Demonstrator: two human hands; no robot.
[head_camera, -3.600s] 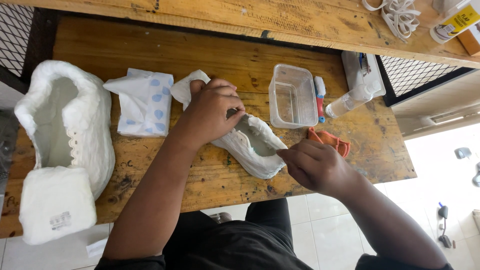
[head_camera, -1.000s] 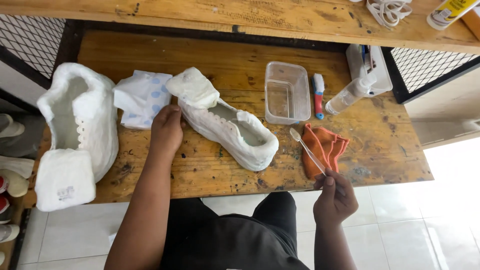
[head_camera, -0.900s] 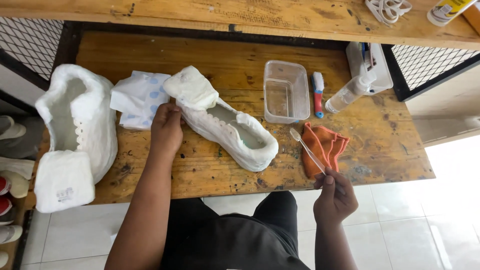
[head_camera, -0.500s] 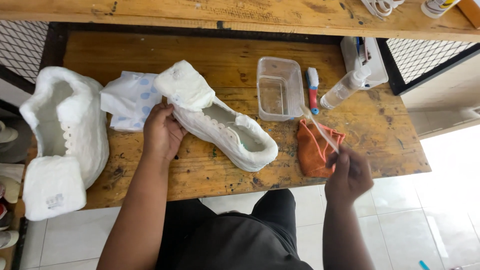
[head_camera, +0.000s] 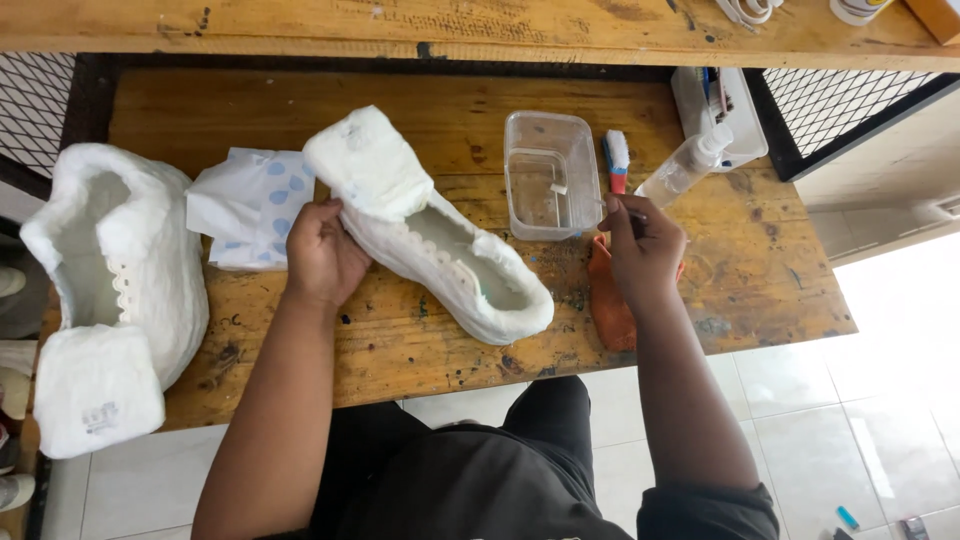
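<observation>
Far left on the wooden table lies a second shoe wrapped in white tissue, with a white tissue pack against its near end. Next to it sits a blue-dotted tissue packet. The left hand is clamped on the heel end of the white shoe, fingers curled round its wrapped side, pinning it flat on the table, toe pointing toward the person. Beyond the toe stands a clear plastic tub holding a little water. The right hand hovers over an orange cloth, fingers pinched shut on a thin brush handle whose tip reaches into the tub. A toothbrush and a spray bottle lie just beyond.

To my eye, dipping well means wetting only the tip, shedding drips over the tub, and keeping that left grip firm so the shoe cannot slide.
</observation>
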